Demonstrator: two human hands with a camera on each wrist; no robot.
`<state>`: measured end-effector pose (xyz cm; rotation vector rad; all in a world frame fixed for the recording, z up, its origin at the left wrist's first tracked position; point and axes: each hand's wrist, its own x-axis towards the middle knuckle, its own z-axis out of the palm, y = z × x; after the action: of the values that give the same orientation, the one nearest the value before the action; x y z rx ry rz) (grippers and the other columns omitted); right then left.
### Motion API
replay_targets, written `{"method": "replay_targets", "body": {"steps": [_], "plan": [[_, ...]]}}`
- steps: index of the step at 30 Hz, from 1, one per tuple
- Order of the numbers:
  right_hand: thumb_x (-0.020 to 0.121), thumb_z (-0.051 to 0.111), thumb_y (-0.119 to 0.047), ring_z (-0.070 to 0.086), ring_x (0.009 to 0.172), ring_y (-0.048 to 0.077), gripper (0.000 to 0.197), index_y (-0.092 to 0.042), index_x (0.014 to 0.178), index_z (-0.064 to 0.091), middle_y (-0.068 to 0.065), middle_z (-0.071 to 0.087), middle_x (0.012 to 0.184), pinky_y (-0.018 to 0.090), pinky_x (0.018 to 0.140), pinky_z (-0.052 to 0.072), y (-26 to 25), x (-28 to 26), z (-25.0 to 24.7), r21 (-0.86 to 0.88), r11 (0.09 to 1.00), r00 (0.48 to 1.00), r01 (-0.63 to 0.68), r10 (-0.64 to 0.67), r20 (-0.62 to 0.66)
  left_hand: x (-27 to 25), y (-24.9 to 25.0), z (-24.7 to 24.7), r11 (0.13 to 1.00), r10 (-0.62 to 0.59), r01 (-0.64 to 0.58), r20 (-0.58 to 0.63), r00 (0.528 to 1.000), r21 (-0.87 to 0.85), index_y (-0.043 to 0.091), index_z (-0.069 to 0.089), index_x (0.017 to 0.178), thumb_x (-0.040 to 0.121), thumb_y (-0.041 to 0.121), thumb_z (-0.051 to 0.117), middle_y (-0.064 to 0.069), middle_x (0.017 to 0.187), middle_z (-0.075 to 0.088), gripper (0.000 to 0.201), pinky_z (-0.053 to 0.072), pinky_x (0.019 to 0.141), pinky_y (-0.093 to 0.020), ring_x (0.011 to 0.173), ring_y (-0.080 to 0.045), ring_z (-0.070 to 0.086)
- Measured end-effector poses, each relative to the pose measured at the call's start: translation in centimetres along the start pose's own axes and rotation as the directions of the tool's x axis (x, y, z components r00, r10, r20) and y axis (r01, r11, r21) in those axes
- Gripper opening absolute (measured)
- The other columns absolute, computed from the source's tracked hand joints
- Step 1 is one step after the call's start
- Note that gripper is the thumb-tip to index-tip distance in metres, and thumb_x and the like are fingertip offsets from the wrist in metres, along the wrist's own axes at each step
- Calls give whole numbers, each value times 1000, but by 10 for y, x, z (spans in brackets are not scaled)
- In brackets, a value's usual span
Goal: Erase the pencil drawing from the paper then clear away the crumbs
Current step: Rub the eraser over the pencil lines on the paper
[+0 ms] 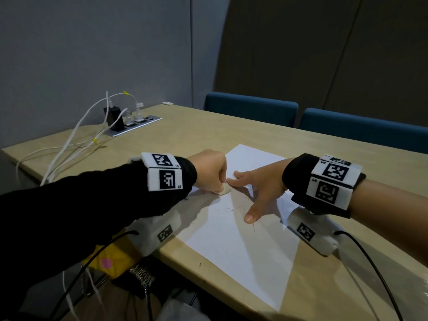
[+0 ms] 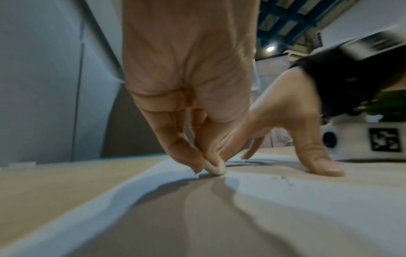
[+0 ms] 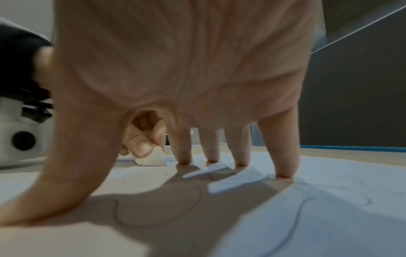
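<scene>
A white sheet of paper [image 1: 234, 242] lies on the wooden table [image 1: 199, 133], with faint pencil lines [image 1: 240, 209] near its middle. My left hand [image 1: 209, 172] pinches a small white eraser [image 1: 224, 192] and holds it down on the paper's left part; the eraser [image 2: 216, 169] shows between the fingertips in the left wrist view and again as the eraser [image 3: 151, 159] in the right wrist view. My right hand [image 1: 257, 191] is spread with straight fingers [image 3: 283, 156] and thumb pressed on the sheet beside the eraser. Pencil curves [image 3: 294, 217] run under the palm. Dark crumbs [image 2: 285, 179] lie on the paper.
A power strip [image 1: 132, 126] with white cables [image 1: 69, 144] sits at the table's far left. Two blue chairs [image 1: 250, 107] stand behind the far edge. A small white object [image 1: 167, 103] lies at the far corner. Black cables [image 1: 375, 269] trail from the wrist cameras.
</scene>
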<state>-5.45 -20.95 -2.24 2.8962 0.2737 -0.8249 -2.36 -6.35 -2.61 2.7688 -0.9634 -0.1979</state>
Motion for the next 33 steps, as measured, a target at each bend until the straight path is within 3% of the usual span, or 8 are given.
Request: {"method": "replay_targets", "body": {"steps": [3,6,9,12,17,22,27,33], "plan": [[75,63,-60,4,146,13,102,-33,150,-1,-11,-10,158,38,118,9,0,-1,0,8,1000,1000,-1,1,-3,-1,-4,1,998,-8,12,67,998,-63,18,60,74,82,18,66,6,58,61,11,47,67,-21,60,-11,57],[77,63,-59,4,146,14,100,-31,150,1,-9,-10,158,37,116,8,1,-1,0,3,1000,1000,5,-5,-6,-9,0,5,996,28,-15,148,989,-91,22,58,69,81,24,68,6,54,63,15,44,61,-15,53,-6,57],[77,62,-60,4,146,13,101,-32,150,-1,-10,-9,158,36,116,8,0,-1,0,1,1000,1000,-8,8,-10,-6,0,4,999,19,-16,88,996,-28,20,59,72,83,19,66,8,56,59,13,44,61,-18,55,-7,56],[76,63,-60,3,146,13,101,-32,150,-1,-11,-8,158,37,117,7,0,-1,-1,8,1000,1000,-8,8,-8,-1,-4,2,999,-12,14,43,999,-51,20,59,73,84,17,64,2,61,64,12,45,63,-20,62,-13,60],[75,65,-59,2,146,12,102,-33,150,2,-11,-9,158,37,116,7,2,2,-1,45,999,1000,4,-4,3,-14,-3,8,993,38,-23,128,991,-115,23,59,72,82,27,67,3,57,64,14,45,64,-18,47,-4,54],[75,65,-59,3,146,12,102,-32,150,1,-11,-8,158,37,117,8,2,3,-1,38,999,1000,5,-5,-2,-7,-6,2,999,6,-6,-2,1000,-54,16,61,76,83,27,68,9,63,57,14,42,61,-20,62,-9,53],[73,66,-60,3,146,13,103,-33,150,3,-11,-8,158,38,116,8,2,5,0,21,1000,1000,5,-5,-4,-15,-4,7,988,34,-11,143,989,-157,20,61,73,82,25,68,1,59,66,12,44,60,-16,43,-2,53],[74,65,-59,4,146,12,103,-33,150,1,-11,-9,158,38,116,10,2,4,-1,21,1000,1000,1,-1,0,-6,-2,4,995,0,4,46,999,-99,21,56,68,83,16,65,6,53,59,19,48,66,-21,54,-10,57]]}}
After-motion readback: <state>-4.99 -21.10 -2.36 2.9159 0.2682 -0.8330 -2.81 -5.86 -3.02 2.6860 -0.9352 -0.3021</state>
